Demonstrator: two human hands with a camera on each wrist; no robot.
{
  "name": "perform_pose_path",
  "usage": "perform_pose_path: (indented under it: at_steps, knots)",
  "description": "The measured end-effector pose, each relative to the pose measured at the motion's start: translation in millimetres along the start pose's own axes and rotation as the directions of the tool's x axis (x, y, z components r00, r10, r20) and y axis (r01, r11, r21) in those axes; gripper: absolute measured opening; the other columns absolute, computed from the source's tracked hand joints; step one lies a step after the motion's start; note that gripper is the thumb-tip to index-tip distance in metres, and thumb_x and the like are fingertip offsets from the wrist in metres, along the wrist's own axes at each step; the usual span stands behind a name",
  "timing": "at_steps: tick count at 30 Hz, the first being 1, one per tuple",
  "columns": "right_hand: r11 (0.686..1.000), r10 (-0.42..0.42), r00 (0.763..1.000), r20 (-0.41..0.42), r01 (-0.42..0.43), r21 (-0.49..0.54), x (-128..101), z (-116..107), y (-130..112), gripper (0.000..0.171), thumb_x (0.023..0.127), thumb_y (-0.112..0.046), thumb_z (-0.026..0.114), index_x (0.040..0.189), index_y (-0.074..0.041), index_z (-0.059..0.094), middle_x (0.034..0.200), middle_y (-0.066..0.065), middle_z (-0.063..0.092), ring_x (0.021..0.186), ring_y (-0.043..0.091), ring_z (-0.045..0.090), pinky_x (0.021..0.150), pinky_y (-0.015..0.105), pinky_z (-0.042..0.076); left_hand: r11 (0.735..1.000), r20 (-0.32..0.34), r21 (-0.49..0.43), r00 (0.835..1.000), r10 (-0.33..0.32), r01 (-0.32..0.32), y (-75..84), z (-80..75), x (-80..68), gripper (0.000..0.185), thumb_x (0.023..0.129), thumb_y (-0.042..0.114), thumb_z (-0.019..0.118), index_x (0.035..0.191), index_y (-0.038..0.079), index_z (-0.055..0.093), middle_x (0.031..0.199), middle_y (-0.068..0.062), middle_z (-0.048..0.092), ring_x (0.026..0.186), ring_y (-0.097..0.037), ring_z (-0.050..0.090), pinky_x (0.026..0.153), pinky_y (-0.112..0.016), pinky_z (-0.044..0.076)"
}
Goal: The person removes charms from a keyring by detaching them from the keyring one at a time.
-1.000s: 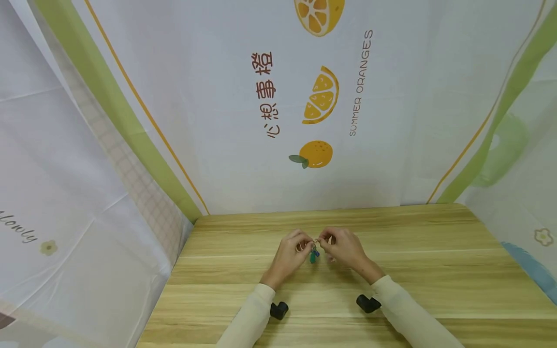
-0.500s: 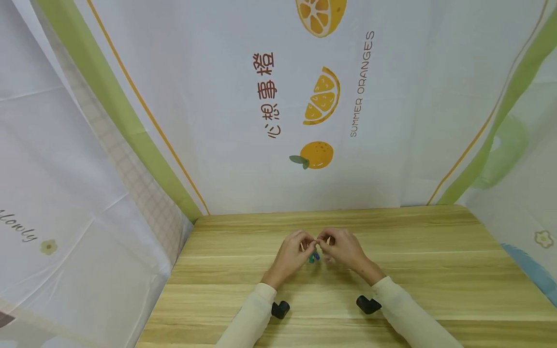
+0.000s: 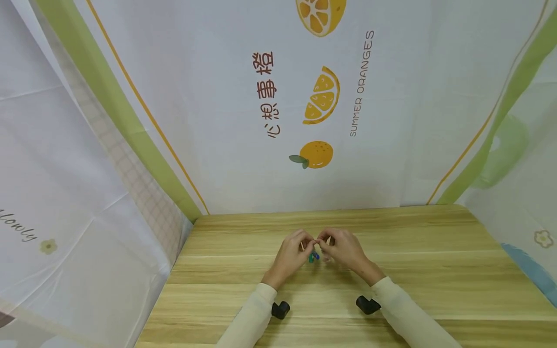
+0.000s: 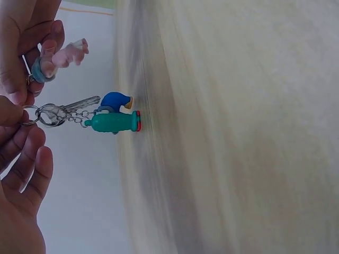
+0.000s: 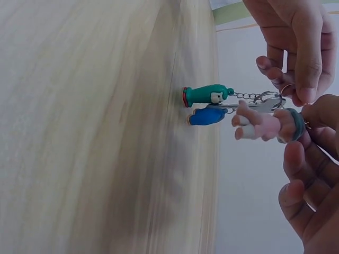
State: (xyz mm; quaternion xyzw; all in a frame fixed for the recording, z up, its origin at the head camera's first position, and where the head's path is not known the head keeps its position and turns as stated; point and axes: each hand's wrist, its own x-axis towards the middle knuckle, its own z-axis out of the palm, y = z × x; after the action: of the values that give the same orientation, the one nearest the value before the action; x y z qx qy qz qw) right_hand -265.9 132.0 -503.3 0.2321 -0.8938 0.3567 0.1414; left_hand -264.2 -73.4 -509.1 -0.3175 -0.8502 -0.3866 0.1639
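**A:** what's in the shot, big stuff first?

**B:** Biggest is the backdrop, white cloth with orange slices and green stripes printed on it. It hangs behind and to both sides of my wooden table. Then my two cream sleeves coming in from the bottom, each with a little black camera under the wrist.

**A:** and your hands?

**B:** Both meet over the middle of the table, a bit toward the far edge. My left hand and right hand are fingertip to fingertip, touching around a keyring.

**A:** gripping or loose?

**B:** Pinching. Left thumb and fingertips are curled tight on the metal ring; the other fingers hang relaxed below. Right fingers are curled in too, clamped on a pink charm with a grey-blue loop, right beside the ring.

**A:** anything dangling?

**B:** Yeah, a key, then on short chains a teal charm with a red end and a smaller blue charm. They hang side by side, touching each other. Their tips look just at the tabletop; can't tell if they actually touch it.
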Motion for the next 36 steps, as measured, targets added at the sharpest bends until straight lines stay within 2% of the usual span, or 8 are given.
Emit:
perform_pose_path:
  at_steps: [4,10,22,27,31,36]
  knots:
    - [1.0,0.001,1.0,-0.003,-0.001,0.009,0,0,-2,0.005,0.098,-0.012,0.076,0.095,-0.016,0.077,0.08,-0.005,0.073,0.059,-0.004,0.053,0.052,0.02,0.044,1.0,-0.009,-0.018,1.0,0.013,-0.013,-0.9,-0.8,-0.3,0.011,0.105,0.01,0.068,0.101,0.003,0.075,0.091,-0.002,0.068,0.076,-0.005,0.057,0.068,-0.017,0.053]
    - [1.0,0.005,1.0,-0.001,-0.004,0.02,0,-1,-2,0.005,0.098,-0.012,0.076,0.094,-0.015,0.076,0.079,-0.005,0.073,0.059,-0.003,0.053,0.052,0.021,0.044,0.999,-0.031,-0.012,0.999,0.036,-0.037,-2.9,-0.3,-1.4,0.008,0.104,0.008,0.069,0.1,0.004,0.074,0.089,-0.002,0.067,0.076,-0.008,0.06,0.068,-0.017,0.055]
    - [0.996,0.048,0.998,0.035,-0.05,0.067,1,-3,-2,0.004,0.1,-0.016,0.075,0.097,-0.014,0.078,0.086,-0.002,0.075,0.06,0.0,0.054,0.054,0.022,0.045,1.0,-0.065,0.003,0.998,0.022,-0.022,-1.3,-3.3,-3.1,0.006,0.104,0.009,0.07,0.102,0.008,0.076,0.09,0.0,0.068,0.077,-0.007,0.06,0.068,-0.019,0.054]
    - [0.996,0.054,0.998,0.042,-0.057,0.074,0,-5,-2,0.004,0.1,-0.015,0.075,0.096,-0.015,0.077,0.084,-0.003,0.074,0.064,0.002,0.055,0.056,0.022,0.046,1.0,-0.043,0.009,0.999,-0.01,0.011,-0.1,-3.5,-3.0,0.006,0.103,0.008,0.07,0.104,0.009,0.076,0.093,-0.001,0.069,0.08,-0.017,0.065,0.069,-0.02,0.054]
    - [0.996,0.07,0.997,0.042,-0.072,0.06,0,-7,-3,0.005,0.1,-0.016,0.074,0.097,-0.014,0.078,0.084,-0.004,0.073,0.066,0.003,0.056,0.058,0.023,0.047,0.999,-0.005,0.001,0.999,-0.038,0.038,2.1,-3.5,-2.3,0.008,0.104,0.01,0.068,0.107,0.008,0.075,0.096,-0.002,0.069,0.085,-0.024,0.068,0.071,-0.026,0.057]
    - [0.998,0.065,0.998,0.022,-0.066,0.018,0,-8,-6,0.005,0.1,-0.018,0.075,0.099,-0.014,0.078,0.085,-0.005,0.072,0.067,0.002,0.055,0.059,0.022,0.046,0.998,0.032,-0.004,0.998,-0.061,0.061,6.8,-4.4,1.0,0.012,0.107,0.015,0.067,0.108,0.008,0.076,0.095,-0.002,0.069,0.087,-0.026,0.068,0.071,-0.025,0.055]
